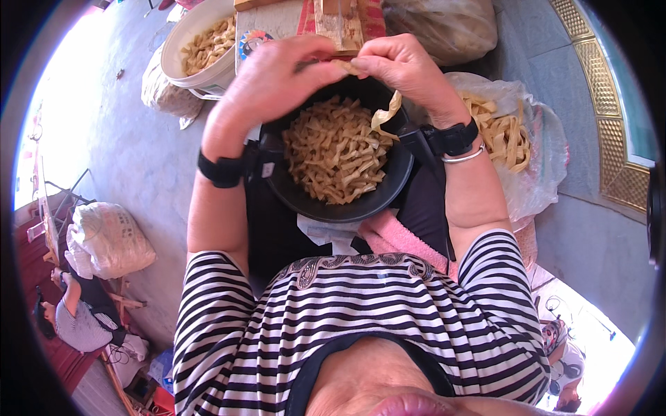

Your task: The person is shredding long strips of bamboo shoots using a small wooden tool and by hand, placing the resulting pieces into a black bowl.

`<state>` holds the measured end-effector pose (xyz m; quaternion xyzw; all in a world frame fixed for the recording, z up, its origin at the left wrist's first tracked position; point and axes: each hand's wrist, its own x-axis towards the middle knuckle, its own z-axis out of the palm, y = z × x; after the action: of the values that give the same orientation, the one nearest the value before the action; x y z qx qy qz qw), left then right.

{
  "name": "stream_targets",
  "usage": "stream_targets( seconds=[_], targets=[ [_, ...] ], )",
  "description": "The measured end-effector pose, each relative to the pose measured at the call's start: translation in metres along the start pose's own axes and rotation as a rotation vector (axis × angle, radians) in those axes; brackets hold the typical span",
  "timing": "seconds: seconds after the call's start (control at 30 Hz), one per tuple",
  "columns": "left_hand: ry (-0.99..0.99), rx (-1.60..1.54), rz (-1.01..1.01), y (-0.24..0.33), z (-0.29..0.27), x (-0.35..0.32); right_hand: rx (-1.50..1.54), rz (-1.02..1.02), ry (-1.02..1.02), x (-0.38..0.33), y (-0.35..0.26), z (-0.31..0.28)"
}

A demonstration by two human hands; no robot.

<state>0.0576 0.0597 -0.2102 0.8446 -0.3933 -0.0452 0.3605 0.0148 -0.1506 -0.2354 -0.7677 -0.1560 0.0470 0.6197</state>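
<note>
My left hand (284,76), somewhat blurred, and my right hand (402,66) meet above the far rim of a black bucket (333,212) held on my lap. Between their fingertips is a pinched bit of a pale tan strip (345,67), which looks like tofu skin. Both hands are closed on it. Another loose length of tan strip (386,115) hangs below my right hand, over the bucket's right side; whether it is the same piece I cannot tell. Inside the bucket lie many short knotted tan pieces (336,149).
A white bucket (168,62) of similar pieces stands at the far left. On the right, an open plastic bag (544,152) contains long tan strips (510,135). Wooden blocks (340,28) lie ahead, and a pink towel (402,239) is on my lap. Other people sit behind on both sides.
</note>
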Motion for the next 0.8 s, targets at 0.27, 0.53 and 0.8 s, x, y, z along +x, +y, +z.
stream_targets(
  seconds=[0.27,0.53,0.8],
  targets=[
    [-0.327,-0.228,-0.112,-0.010,-0.001,0.007,-0.082,-0.032,0.021,0.007,0.003,-0.006],
    [0.186,0.132,-0.123,-0.048,0.031,0.045,-0.271,-0.032,0.266,0.045,0.046,-0.019],
    [0.202,0.238,-0.224,-0.061,0.038,0.056,-0.490,-0.019,0.481,0.062,0.065,-0.013]
  ],
)
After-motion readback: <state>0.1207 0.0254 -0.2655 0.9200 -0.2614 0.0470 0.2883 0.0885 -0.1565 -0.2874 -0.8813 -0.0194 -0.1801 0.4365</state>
